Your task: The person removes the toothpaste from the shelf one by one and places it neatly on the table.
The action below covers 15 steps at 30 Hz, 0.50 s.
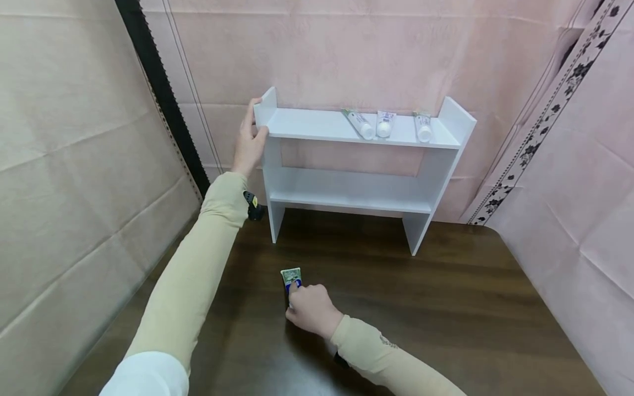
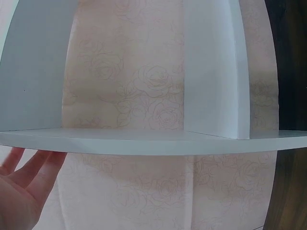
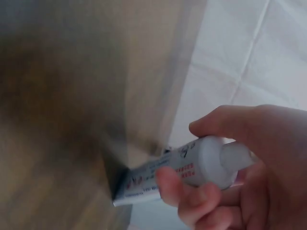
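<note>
Well, from the head view I see a person at a dark wooden table, with a white shelf standing towards the back of it. The right hand holds a small tube over the front part of the table, well apart from the shelf. From here the tube shows a flat, pale green end and a deep blue patch just before the hand covers the rest; the index finger lies along it. The left hand grips the shelf's left side panel near the top, the thumb at its front edge and the fingers reaching round the outside. Three white tubes with white caps lie on the upper board towards the right, the leftmost slanting.

In the left wrist view, three fingers show slightly apart, their tips hidden behind the panel, so I cannot tell how they end.

Closer in, the right wrist view shows the held tube's other face: white, printed in red and dark lettering, with bluish print along the lower edge. It widens to a round white shoulder and a narrower white cap. Thumb and curled fingers pinch it between them by the shoulder. The flat end points towards the wood; I cannot tell whether it touches.
</note>
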Each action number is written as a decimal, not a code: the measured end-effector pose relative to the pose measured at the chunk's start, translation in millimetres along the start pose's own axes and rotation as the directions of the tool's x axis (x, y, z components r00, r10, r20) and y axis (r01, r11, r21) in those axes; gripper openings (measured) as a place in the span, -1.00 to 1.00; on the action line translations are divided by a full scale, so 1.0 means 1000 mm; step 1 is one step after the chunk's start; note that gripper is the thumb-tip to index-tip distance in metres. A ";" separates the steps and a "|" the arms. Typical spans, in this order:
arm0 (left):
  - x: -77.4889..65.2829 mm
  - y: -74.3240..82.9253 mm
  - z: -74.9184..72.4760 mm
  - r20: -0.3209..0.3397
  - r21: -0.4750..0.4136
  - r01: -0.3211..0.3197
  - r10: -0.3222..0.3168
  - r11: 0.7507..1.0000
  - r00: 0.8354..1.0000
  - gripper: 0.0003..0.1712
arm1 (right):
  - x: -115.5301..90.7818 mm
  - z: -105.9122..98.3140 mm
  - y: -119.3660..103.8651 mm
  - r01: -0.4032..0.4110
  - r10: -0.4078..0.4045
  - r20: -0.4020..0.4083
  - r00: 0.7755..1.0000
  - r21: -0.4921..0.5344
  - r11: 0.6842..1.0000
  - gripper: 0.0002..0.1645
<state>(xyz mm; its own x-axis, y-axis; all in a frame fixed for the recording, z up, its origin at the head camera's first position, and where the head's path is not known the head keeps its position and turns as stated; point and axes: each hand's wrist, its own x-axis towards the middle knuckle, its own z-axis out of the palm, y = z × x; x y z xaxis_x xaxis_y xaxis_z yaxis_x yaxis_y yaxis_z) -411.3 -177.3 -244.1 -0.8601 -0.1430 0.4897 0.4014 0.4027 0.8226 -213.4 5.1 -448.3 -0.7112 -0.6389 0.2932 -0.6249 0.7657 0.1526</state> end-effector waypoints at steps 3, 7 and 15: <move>0.001 0.001 -0.001 0.008 -0.015 -0.002 0.002 1.000 1.000 -0.30 | -0.003 0.004 -0.008 -0.004 0.005 0.028 1.000 -0.042 0.999 -0.42; 0.001 0.003 -0.002 0.022 -0.020 0.006 -0.006 1.000 1.000 -0.30 | -0.008 0.010 -0.015 -0.025 0.023 0.129 0.991 0.013 1.000 -0.33; -0.001 0.003 -0.001 0.022 -0.008 0.011 -0.011 1.000 1.000 -0.30 | -0.012 0.013 -0.018 -0.110 0.047 0.316 0.948 0.186 0.976 -0.30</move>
<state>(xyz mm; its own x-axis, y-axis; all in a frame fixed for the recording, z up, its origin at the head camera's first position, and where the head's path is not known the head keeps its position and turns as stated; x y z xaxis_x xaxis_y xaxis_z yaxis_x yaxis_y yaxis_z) -408.8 -176.3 -241.7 -0.8712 -0.1278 0.4740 0.3940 0.3940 0.8304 -197.5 -1.6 -466.9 -0.8050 -0.5931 -0.0129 -0.5915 0.8041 -0.0590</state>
